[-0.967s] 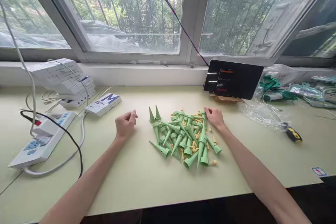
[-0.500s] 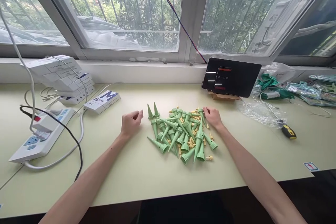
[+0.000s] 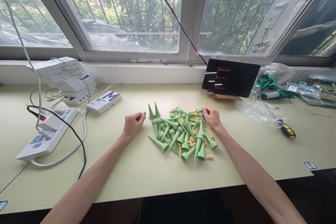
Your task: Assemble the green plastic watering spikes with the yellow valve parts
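Observation:
A heap of green plastic watering spikes [image 3: 177, 133], cone-shaped with ribbed collars, lies on the table in front of me. Small yellow plastic valve pieces [image 3: 192, 142] are mixed in among them, and one yellow piece [image 3: 209, 156] lies at the front right edge. My left hand [image 3: 133, 124] rests on the table left of the heap, curled closed with nothing visible in it, apart from the spikes. At the heap's upper right, my right hand [image 3: 212, 117] is a loose fist beside a green spike [image 3: 200, 112]; whether they touch is hard to tell.
A tablet [image 3: 233, 77] with a phone-like screen in front leans near the window. Stacked white boxes [image 3: 70, 80], a single white box [image 3: 104, 102] and a power strip [image 3: 47, 140] with cables are at left. A yellow-black screwdriver [image 3: 288, 131] and plastic bags [image 3: 277, 87] lie right.
The view has shifted slightly, so things on the left appear a little further right. My left hand appears slightly closer to the heap; my right hand and the spikes stay nearly as they were.

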The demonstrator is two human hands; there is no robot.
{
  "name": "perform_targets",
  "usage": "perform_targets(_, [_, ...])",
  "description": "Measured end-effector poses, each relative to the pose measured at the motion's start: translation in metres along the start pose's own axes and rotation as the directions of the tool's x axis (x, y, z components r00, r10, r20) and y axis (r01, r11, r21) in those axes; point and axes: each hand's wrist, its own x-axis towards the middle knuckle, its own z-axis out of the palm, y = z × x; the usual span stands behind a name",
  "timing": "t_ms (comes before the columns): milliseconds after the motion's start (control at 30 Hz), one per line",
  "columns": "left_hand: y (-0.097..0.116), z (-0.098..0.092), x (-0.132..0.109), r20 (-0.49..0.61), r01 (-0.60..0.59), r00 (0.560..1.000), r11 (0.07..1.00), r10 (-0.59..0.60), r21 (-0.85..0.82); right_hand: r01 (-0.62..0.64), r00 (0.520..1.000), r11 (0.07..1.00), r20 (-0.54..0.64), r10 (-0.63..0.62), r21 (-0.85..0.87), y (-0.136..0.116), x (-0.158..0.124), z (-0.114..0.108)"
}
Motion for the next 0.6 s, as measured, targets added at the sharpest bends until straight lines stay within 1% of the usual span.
perform_targets(167, [-0.0007, -0.0001, -0.0010, 0.048, -0.039, 0.998, 0.999, 0.037, 0.023, -0.041, 0.999, 0.996, 0.003, 0.041, 0.075, -0.0024, -0.0021, 0.0004])
perform_targets(433, [0.0004, -0.0012, -0.0016, 0.061, -0.074, 0.996, 0.996, 0.071, 0.045, -0.107, 0.989, 0.979, -0.081, 0.123, 0.171, -0.0074, -0.0055, 0.0035])
perform_targets(600, [-0.0004, -0.0015, -0.0018, 0.073, -0.087, 0.994, 0.995, 0.083, 0.050, -0.121, 0.987, 0.973, -0.076, 0.138, 0.197, -0.0079, -0.0051, 0.0039])
